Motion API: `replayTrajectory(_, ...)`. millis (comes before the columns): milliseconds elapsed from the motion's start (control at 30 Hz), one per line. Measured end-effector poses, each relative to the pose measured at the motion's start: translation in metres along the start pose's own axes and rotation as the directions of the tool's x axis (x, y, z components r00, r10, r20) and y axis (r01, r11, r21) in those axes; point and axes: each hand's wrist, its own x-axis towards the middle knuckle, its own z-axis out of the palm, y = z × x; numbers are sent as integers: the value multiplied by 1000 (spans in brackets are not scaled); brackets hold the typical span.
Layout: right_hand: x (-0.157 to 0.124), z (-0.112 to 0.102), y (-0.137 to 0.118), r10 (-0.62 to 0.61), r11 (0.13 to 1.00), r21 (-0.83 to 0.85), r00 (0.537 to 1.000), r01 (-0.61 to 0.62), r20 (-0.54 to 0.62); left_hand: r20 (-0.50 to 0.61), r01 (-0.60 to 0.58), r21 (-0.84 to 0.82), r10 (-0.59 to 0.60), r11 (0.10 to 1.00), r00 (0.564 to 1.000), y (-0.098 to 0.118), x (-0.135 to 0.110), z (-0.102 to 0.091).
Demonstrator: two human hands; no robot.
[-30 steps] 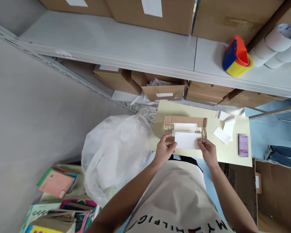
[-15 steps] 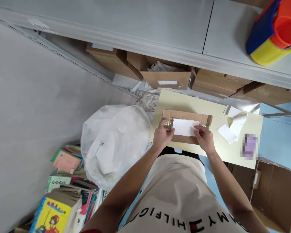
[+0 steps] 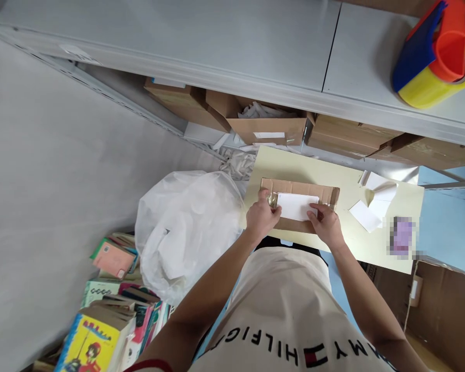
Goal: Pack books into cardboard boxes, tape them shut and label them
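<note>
A flat brown cardboard box point(image 3: 300, 186) lies near the front edge of the pale yellow table point(image 3: 284, 161). Over its middle is a white rectangular piece of paper point(image 3: 295, 206), perhaps several layers thick. My left hand point(image 3: 262, 217) pinches the paper's left end, its fingers curled beside clear tape. At the right end, my right hand point(image 3: 326, 225) closes its thumb and fingers on the paper. Whether the paper rests fully on the box is hard to tell. White paper pieces point(image 3: 366, 215) lie to the right, near a blurred purple object point(image 3: 402, 235).
Above the table runs a grey shelf point(image 3: 217, 41) bearing a tape dispenser point(image 3: 430, 62). Under it stand cardboard boxes point(image 3: 269, 128), one holding white scraps. A large translucent plastic bag point(image 3: 189, 222) and stacked books point(image 3: 101, 330) are left; an open carton point(image 3: 442, 305) is right.
Both hands stay at the paper's ends; the right fingers have shifted slightly inward along it. The whole view has moved a little with my head.
</note>
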Motion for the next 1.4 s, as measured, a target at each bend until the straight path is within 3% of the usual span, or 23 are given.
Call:
replayTrajectory(233,-6,-11,-16,146,927,-366,976,-79,159,56,-42,336,24,941,998,4,-1,-14)
replayTrajectory(300,-11,-14,-17,141,898,-435,982,-72,127,39,-75,354,66,932,997,-1,-4,-17)
replayTrajectory(367,-14,-15,-17,39,871,-490,998,-13,44,22,-184,338,188,923,982,-7,-8,-16)
replayTrajectory(400,-15,-13,-17,-44,861,-507,999,43,10,26,-287,324,295,902,955,-10,-9,-13)
replayTrajectory(467,-13,-7,-16,-229,832,-516,973,204,15,56,-531,300,541,792,839,-14,-9,-5)
replayTrajectory(533,-10,3,-15,-344,785,-512,933,349,107,99,-693,306,702,653,705,-17,-3,3)
replayTrajectory(567,-9,8,-14,-360,761,-516,918,392,168,122,-728,317,735,609,667,-19,1,7)
replayTrajectory(633,-9,17,-9,-326,720,-555,909,417,259,158,-748,339,749,571,643,-25,11,11)
replayTrajectory(700,-13,21,0,-265,682,-627,926,377,268,179,-751,356,749,556,638,-35,20,11)
replayTrajectory(800,-27,23,14,-213,645,-722,966,251,145,142,-728,397,746,559,651,-51,24,8)
replayTrajectory(900,-41,29,20,-238,638,-746,970,192,46,83,-711,435,761,553,643,-58,19,9)
replayTrajectory(933,-45,33,20,-262,637,-742,964,208,46,90,-733,433,784,524,614,-57,16,11)
replayTrajectory(1033,-51,47,14,-312,642,-705,943,301,118,208,-849,379,860,369,466,-54,10,20)
replayTrajectory(1100,-53,52,12,-300,657,-681,941,323,156,273,-882,350,867,315,418,-54,10,25)
replayTrajectory(1333,-61,34,28,-180,673,-727,984,134,15,200,-827,408,847,385,493,-68,20,22)
replayTrajectory(1400,-62,31,26,-161,672,-732,987,110,0,158,-797,425,831,430,533,-68,19,19)
